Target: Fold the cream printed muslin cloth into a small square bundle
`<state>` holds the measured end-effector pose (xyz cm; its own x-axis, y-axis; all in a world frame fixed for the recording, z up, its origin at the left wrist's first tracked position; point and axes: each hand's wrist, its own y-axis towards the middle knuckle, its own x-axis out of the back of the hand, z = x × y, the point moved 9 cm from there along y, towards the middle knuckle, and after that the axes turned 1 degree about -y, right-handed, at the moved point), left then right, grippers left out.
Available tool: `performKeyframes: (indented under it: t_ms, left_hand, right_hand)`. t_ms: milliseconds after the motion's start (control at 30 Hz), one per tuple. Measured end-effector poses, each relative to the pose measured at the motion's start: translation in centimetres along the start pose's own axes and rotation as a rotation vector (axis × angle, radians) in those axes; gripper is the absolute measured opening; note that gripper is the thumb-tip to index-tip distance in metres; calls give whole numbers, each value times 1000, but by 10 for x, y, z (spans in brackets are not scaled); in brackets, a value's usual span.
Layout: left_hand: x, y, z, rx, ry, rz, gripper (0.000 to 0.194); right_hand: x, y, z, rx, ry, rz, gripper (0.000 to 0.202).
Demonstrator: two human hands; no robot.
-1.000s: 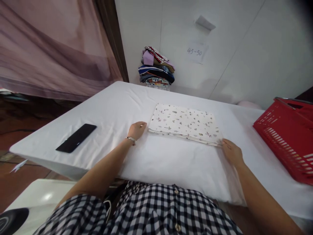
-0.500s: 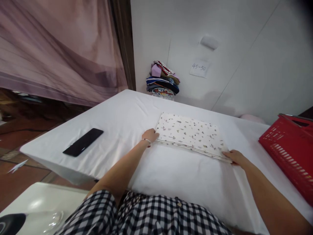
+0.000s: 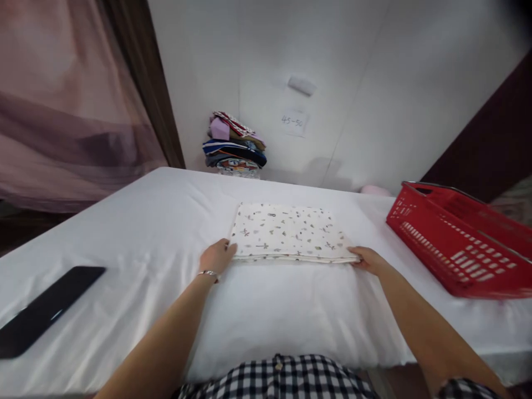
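Note:
A folded white cloth [image 3: 288, 231] with a small scattered print lies flat on the white-covered table [image 3: 266, 310], its layered edge towards me. My left hand [image 3: 218, 257], with a bracelet at the wrist, pinches its near left corner between thumb and fingers. At the near right corner, my right hand [image 3: 366, 259] grips the cloth the same way, thumb on top. The fingertips under the cloth are hidden on both sides.
A red plastic basket [image 3: 465, 244] stands on the table to the right. On the left lies a flat black device [image 3: 47, 310]. Behind the table rises a stack of folded fabrics [image 3: 235, 145] against the white wall [image 3: 332, 50], near a paper sign [image 3: 294, 122]. A pink curtain [image 3: 70, 111] hangs at left.
My view has turned to the right, so the basket shows more fully and the black device sits nearer the left edge. Both hands still hold the cloth's near corners.

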<state>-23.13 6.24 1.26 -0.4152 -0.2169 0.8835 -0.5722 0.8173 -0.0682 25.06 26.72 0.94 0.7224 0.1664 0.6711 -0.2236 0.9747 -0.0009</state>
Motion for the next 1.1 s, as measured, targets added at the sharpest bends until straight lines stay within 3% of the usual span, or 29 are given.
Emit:
performKeyframes:
  t_ms: [100,167,233,333,433,567,700,767,933,1100]
  left_hand:
    - [3,1,2,11,-49,15,42]
    - [12,0,-3,-4,-72,-27,45]
    - [24,-3,-18,-73,-73,-112,45]
    - [28,-10,-57,-218,-99,-144,38]
    - [6,-23,-112,-386,-146,-25,32]
    - [-40,-54,-202,-668,-172,118,32]
    - [-79,-86,-285,-902,-121,109,46]
    - [-96,-93,-313,-923,-72,76,53]
    - [-125,-89,-348,-851,-44,84,38]
    - [-147,-73,-346,-727,-154,213,24]
  right_hand:
    - [-13,-5,-13,-167,268,129,18]
    - [-16,-8,-22,-312,436,140,11]
    - [-20,-11,-27,-453,608,148,8]
    - [-19,-10,-18,-498,704,141,8]
    - [-16,-6,-5,-479,744,141,7]
    - [-13,-2,6,-461,756,143,10]
    - [-10,0,14,-443,739,133,14]
    - [-9,0,19,-434,731,141,16]
    - [-7,1,25,-419,716,161,17]
    - [-13,1,25,-431,743,231,27]
